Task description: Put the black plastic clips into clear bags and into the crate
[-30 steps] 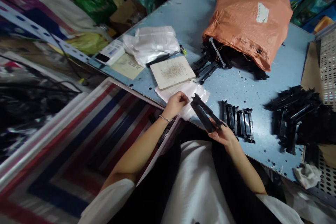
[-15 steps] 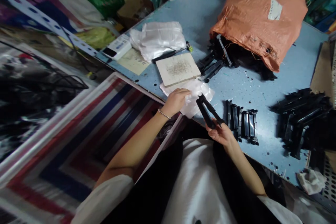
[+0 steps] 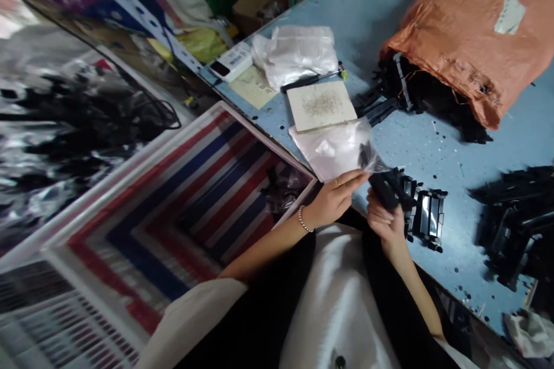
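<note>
My right hand (image 3: 388, 223) is closed around black plastic parts (image 3: 385, 189) at the table's near edge. Their far end sits inside the mouth of a clear plastic bag (image 3: 331, 150), which lies partly under a speckled white block (image 3: 321, 105). Fingers pressed together, my left hand (image 3: 336, 200) pinches the near edge of that bag. A short row of similar black parts (image 3: 427, 216) lies just right of my right hand, partly hidden by what it holds.
An orange sack (image 3: 471, 34) spills black parts at the back right. A pile of parts (image 3: 515, 219) lies at the right. Behind the block are a stack of clear bags (image 3: 303, 52) and a white device (image 3: 231, 62). A striped lined crate (image 3: 173, 207) stands at my left.
My right hand has brought the black parts up to the bag, and their tip has entered it. The bag's mouth has lifted open. The camera view has shifted left.
</note>
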`<state>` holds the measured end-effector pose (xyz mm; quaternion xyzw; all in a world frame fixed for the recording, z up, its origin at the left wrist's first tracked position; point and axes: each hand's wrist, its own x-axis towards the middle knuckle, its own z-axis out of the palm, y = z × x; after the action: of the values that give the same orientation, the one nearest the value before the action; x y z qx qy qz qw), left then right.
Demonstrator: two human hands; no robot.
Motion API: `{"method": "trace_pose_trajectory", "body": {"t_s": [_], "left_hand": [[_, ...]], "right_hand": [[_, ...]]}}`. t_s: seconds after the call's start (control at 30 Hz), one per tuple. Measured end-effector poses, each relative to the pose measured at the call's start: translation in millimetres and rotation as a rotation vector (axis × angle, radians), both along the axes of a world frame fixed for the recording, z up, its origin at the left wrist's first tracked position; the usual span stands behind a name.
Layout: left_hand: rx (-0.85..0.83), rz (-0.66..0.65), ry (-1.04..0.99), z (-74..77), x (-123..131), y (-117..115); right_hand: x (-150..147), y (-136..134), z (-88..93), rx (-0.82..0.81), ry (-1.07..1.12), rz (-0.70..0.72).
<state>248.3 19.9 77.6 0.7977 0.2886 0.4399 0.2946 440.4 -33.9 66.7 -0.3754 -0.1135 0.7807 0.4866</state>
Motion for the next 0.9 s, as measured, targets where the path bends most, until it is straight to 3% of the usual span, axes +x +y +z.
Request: {"method": "trace_pose_trajectory", "body": {"t_s": [0.1,0.17,0.27,0.4,0.47,0.57,0.63,0.67,0.73,0.83,0.9], "left_hand": [[0.014,0.113,-0.016,-10.3,4,-4],[0.089,0.116,-0.001,-12.2,7,-9],[0.174,-0.011,0.101,-4.8,10,-19],[0.173,-0.173,0.264,18.5,-2,-20],[0.159,-0.124,0.277,35.4,-21,-18],[0.074,0.087,0.288,56.8,-73,-18],[-0.058,0.267,0.346,53.5,-118,-19],[-0.147,0.348,0.396,42.8,-142,-19],[-0.387,0.466,0.544,2.3,-184,-17],[-0.827,0.501,0.833,-89.3,-223,-15],[-0.971,0.477,0.922,-150.3,-232,-19]], "right_hand": [[1,-5,9.6,0.049,-0.105,-0.005],[-4,-2,11.6,0.082,-0.289,0.015],[-9,4,11.6,0.103,-0.553,0.009],[-13,8,17.7,0.122,-0.763,-0.006],[-22,8,24.4,0.177,-0.809,0.123],[-47,14,31.9,0.313,-0.655,0.477],[-68,26,31.1,0.421,-0.646,0.609],[-79,34,28.9,0.482,-0.709,0.618],[-101,55,21.8,0.631,-0.916,0.581],[-136,92,10.0,0.945,-1.243,0.556],[-158,117,2.4,1.153,-1.433,0.594]]}}
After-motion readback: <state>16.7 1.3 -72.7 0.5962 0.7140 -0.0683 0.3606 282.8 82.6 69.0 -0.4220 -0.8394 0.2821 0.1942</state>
